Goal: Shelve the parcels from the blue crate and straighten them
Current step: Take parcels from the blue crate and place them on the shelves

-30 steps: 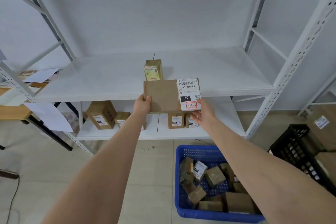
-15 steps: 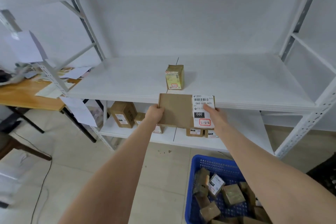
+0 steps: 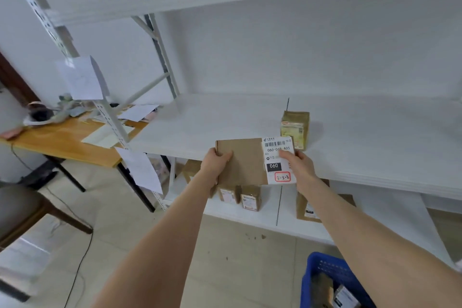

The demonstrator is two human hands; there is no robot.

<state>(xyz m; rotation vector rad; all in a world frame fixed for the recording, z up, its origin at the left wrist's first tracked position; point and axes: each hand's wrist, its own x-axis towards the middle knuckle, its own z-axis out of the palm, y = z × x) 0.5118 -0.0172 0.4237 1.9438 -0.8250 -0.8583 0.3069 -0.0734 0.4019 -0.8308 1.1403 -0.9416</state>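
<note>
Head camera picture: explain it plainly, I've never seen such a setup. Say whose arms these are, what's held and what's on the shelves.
No machine here: a person wears one camera on the head, looking forward and down, so both bare arms are their own. The left hand and right hand grip the flat brown cardboard parcel with a white label by its two ends, at the front edge of the white metal middle shelf. One small upright brown parcel stands on that shelf, just behind. Several small brown boxes stand on the lower shelf. The blue plastic crate, bottom right, holds more parcels. A wooden table with papers stands at left.
</note>
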